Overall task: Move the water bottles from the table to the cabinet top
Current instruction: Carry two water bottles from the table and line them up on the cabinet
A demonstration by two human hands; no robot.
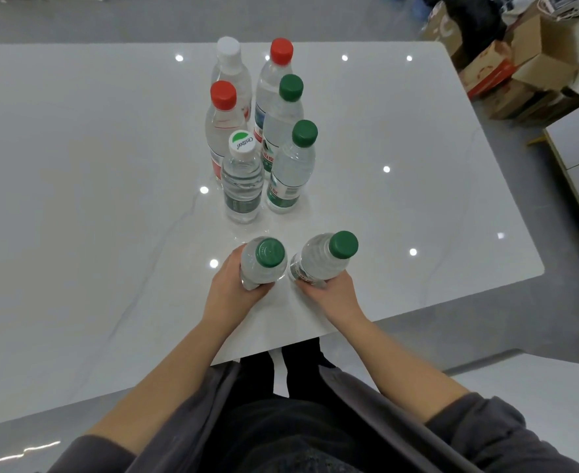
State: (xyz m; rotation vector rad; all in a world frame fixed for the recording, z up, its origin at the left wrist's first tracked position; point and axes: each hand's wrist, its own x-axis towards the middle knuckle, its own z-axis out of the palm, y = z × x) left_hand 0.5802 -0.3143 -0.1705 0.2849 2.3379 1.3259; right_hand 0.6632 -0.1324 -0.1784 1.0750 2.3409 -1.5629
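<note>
Grips the left green-capped bottle (264, 264) in the left hand (232, 288), fingers curled round its lower body, cap facing up toward the camera. Holds the right green-capped bottle (322, 259) in the right hand (334, 293), fingers wrapped round the label end, bottle tilted so the cap leans right. Both just beside each other, near the front edge of the glossy white table (76, 165); cannot tell whether either base touches the tabletop.

Farther back on the table, upright in a tight cluster: Cestbon bottle (242, 180) and small green-capped bottle (293, 169) nearest, then near red-capped bottle (221, 122) and tall green-capped bottle (285, 109), then white-capped bottle (231, 64) and far red-capped bottle (277, 75).

Beyond the table's far right corner, on the floor, piled cardboard boxes (520, 59).
</note>
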